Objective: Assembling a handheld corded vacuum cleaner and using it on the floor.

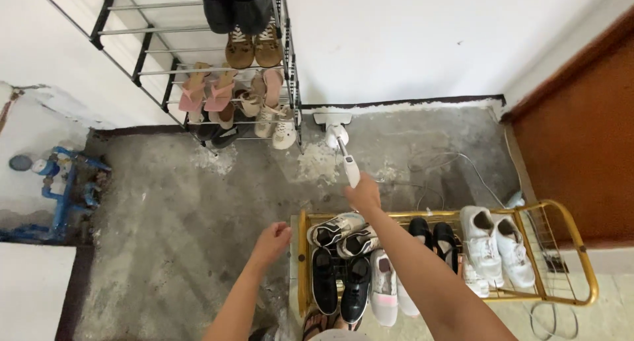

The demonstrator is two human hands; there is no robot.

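Observation:
My right hand [364, 194] grips the handle of a white stick vacuum [341, 145] whose head rests on the concrete floor by the wall's foot. My left hand [271, 240] hangs loosely curled and holds nothing, just left of a low yellow wire shoe rack [302, 262]. That rack carries several pairs: grey-and-white sneakers [343, 234], black sneakers [341, 285], black flats [432, 235] and white sneakers [495, 243].
A tall black metal shoe rack [290, 83] stands at the back wall with pink sandals [208, 90], brown shoes [253, 45] and white shoes. Blue pipes [66, 186] run at the left wall. A brown door [581, 149] is on the right. Cables lie on the floor.

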